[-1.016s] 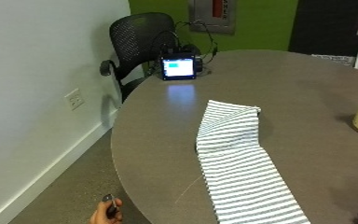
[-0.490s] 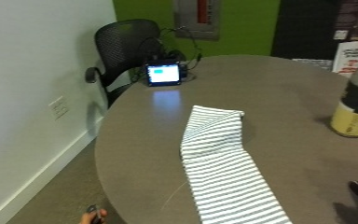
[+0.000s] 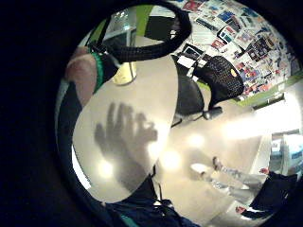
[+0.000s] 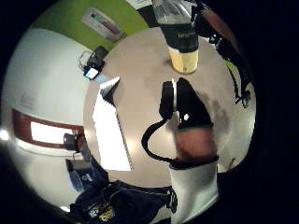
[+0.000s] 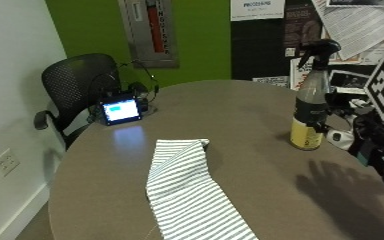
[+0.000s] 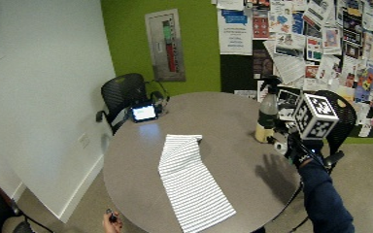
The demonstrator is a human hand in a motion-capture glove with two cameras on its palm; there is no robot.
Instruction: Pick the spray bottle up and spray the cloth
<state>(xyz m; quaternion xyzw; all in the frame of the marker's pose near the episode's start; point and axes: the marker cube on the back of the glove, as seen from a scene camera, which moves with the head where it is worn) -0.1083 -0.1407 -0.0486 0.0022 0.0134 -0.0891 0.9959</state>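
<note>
A clear spray bottle (image 5: pixel 310 100) with a black trigger head and yellow liquid stands upright near the round table's (image 5: pixel 245 120) right edge. A striped cloth (image 5: pixel 189 195) lies flat toward the table's front, its far end folded over. My gloved right hand (image 6: pixel 299 145) hovers above the table beside the bottle, not touching it. Its shadow (image 5: pixel 338 185) on the tabletop shows spread fingers. From the thumb side palm view the bottle (image 4: pixel 182 42) stands just beyond my gloved thumb (image 4: pixel 187 107), with the cloth (image 4: pixel 110 130) off to one side. The bottle (image 3: pixel 124 71) also shows in the other palm view.
A small device with a lit screen (image 5: pixel 119 111) and cables sits at the table's far left edge. A black mesh chair (image 5: pixel 79 85) stands behind it, and another chair (image 6: pixel 342 111) behind the bottle. A bare hand (image 6: pixel 110 221) is low at the front edge.
The outside view has swung to the right, bringing the whole bottle and my gloved hand into the picture. The cloth lies as before.
</note>
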